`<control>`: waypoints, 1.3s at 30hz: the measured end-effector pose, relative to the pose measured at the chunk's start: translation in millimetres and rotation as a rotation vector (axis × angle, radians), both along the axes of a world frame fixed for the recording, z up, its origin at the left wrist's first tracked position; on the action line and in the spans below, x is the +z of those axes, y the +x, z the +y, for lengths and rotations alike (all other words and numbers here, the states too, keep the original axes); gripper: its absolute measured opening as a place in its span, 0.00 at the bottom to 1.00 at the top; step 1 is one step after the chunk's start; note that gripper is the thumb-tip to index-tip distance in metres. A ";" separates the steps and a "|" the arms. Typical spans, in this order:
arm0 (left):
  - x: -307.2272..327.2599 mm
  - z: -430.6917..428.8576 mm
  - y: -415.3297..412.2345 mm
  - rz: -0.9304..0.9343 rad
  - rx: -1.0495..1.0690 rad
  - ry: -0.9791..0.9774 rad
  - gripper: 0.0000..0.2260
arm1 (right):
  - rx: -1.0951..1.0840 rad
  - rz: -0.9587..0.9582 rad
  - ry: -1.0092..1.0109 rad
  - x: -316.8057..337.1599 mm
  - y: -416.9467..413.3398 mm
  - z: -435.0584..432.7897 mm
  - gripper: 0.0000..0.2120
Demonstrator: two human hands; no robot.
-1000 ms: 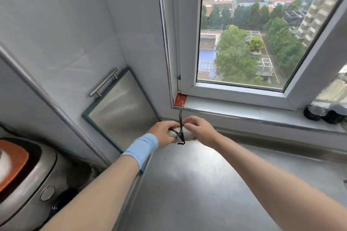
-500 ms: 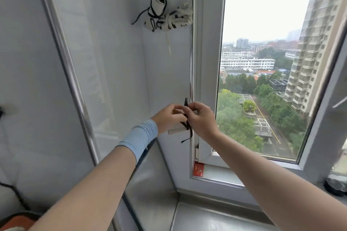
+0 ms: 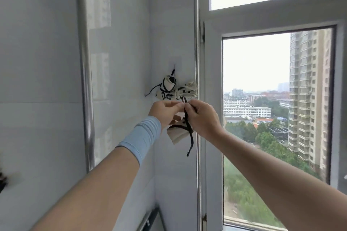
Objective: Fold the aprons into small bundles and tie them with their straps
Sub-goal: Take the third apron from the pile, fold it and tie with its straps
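Now, from nine o'clock round to three:
Steel pipe [image 3: 85,73]: runs upright along the tiled wall [image 3: 37,62] at nine o'clock.
Wristband [image 3: 141,137]: pale blue, wrapped on the left forearm just below the wrist.
Left hand [image 3: 165,111]: raised at the centre, fingers curled, thumb and forefinger pinched on the black strap [image 3: 188,129].
Hanging bundles [image 3: 178,89]: two cream rolls bound in black cord, hanging from a wall hook [image 3: 173,70] at twelve o'clock, just above the hands.
Apron bundle [image 3: 178,133]: small cream roll, dangling just under the two hands at the centre, strap crossed around it, one loose end trailing toward six o'clock.
Right hand [image 3: 203,117]: closed, fingertips nipping the strap's top loop, touching the left fingertips.
Window [image 3: 262,99]: at three o'clock, white frame, tower blocks and trees beyond.
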State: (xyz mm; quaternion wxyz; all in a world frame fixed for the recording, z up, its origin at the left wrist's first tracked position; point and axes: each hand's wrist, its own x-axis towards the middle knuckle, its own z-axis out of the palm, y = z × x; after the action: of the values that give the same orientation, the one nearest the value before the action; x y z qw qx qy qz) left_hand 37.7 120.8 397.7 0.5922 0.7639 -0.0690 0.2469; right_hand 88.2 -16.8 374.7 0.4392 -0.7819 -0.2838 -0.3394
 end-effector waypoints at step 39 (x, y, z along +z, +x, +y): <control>133.4 36.0 104.8 -0.198 0.435 0.470 0.03 | -0.380 0.276 -0.364 179.1 76.9 46.1 0.10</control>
State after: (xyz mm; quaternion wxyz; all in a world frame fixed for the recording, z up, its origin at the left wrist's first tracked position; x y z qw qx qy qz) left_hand 142.4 156.8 531.0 0.3238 0.8487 -0.0164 0.4178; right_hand 165.1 29.2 553.8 0.2547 -0.9257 -0.1260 -0.2496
